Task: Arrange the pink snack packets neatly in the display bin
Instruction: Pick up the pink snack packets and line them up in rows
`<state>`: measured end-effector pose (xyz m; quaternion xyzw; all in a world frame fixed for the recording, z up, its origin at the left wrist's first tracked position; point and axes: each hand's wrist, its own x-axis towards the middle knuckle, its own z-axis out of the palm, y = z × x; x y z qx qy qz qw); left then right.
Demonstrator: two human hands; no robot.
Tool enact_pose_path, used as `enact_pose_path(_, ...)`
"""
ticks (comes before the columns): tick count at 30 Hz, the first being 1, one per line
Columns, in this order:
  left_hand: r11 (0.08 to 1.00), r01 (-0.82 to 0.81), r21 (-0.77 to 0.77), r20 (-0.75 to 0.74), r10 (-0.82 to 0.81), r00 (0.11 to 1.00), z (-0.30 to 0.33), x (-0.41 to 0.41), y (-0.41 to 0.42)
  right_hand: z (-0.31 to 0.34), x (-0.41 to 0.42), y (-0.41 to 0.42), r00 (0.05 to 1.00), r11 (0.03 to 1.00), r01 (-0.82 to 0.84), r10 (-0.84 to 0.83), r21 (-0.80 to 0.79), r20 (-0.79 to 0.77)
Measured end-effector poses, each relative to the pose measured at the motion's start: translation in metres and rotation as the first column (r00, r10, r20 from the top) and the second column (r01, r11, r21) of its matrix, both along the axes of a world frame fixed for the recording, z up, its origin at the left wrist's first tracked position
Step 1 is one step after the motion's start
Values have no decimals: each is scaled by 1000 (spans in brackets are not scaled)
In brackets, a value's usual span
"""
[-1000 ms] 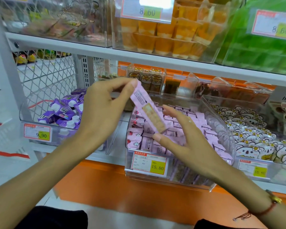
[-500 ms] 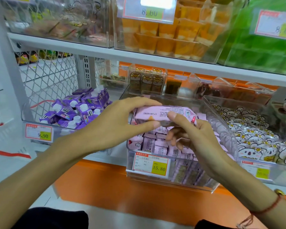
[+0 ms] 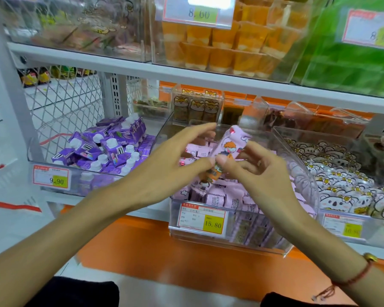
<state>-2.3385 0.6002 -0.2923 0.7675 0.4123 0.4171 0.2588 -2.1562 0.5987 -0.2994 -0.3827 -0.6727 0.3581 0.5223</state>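
Above the clear bin (image 3: 297, 173) in the middle of the shelf (image 3: 142, 63), we hold one pink packet (image 3: 227, 151) up in the air. It is tilted, with a cartoon kid on its front. Our left hand (image 3: 164, 169) touches the low end of the packet with its thumb, and its fingers stretch out behind the packet. Our right hand (image 3: 259, 171) pinches the packet with thumb and fingers, right beside the left thumb. Our two hands are close together, thumbs almost touching.

Under our hands, the clear bin is full of more pink packets (image 3: 222, 198). Many stand in rows near the front wall. A price tag (image 3: 203, 220) on the front says 15.80.

To the left, another clear bin (image 3: 31, 151) holds purple packs (image 3: 102, 147) with white caps, all in a heap. Its tag (image 3: 51, 179) says 9.90.

To the right, a bin (image 3: 279, 134) holds white packets with bears and flowers (image 3: 341, 173) on them.

Behind, a small box holds brown snacks with cat faces (image 3: 196, 107). Up on the top shelf, a clear box holds orange cups (image 3: 226, 49), and a green box (image 3: 353, 63) sits beside it.

We wear a red string (image 3: 355, 278) on our right wrist.
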Motion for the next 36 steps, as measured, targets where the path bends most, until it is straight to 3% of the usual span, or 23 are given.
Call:
enact_pose_path(6, 996, -12, 92, 116, 1, 993, 2, 10, -2, -8, -5, 5, 994, 995, -93, 91, 38, 64)
enact_pose_path(8, 992, -45, 114, 226, 19, 974, 5, 8, 0, -14, 2, 10, 959, 997, -66, 55, 31, 277)
enact_pose_path(10, 991, -71, 112, 328, 30, 944, 5, 3, 2, -21, 10, 12, 819, 996, -28, -27, 87, 573)
enact_pose_path(11, 993, -68, 98, 349, 29, 937, 4, 2, 3, -23, 13, 13, 765, 992, -30, -54, 120, 642)
enact_pose_path(16, 1000, -2, 13, 276, -1, 961, -6, 1, 4, -25, 21, 18, 713, 985, -50, -80, 164, 697)
enact_pose_path(20, 998, 12, 54, 97, -17, 995, 3, -15, 4, -27, 24, 20, 709, 987, -57, -68, 153, 702)
enact_pose_path(24, 999, 47, -10, -76, -48, 996, 2, -21, 2, -26, 25, 23, 685, 986, -60, -71, 152, 725)
enact_pose_path(26, 997, 17, 81, -375, 15, 927, -5, -18, 3, -25, 25, 23, 681, 986, -60, -74, 156, 728)
enact_pose_path(28, 973, 67, 223, -611, 86, 787, -12, -14, 5, -26, 26, 22, 688, 985, -61, -74, 159, 722)
enact_pose_path(31, 950, 121, 288, -695, 121, 709, -13, -11, 5, -26, 27, 22, 696, 986, -58, -74, 158, 714)
enact_pose_path(36, 962, 115, 247, -777, 126, 617, -12, -9, 5, -28, 28, 20, 677, 983, -83, -65, 164, 733)
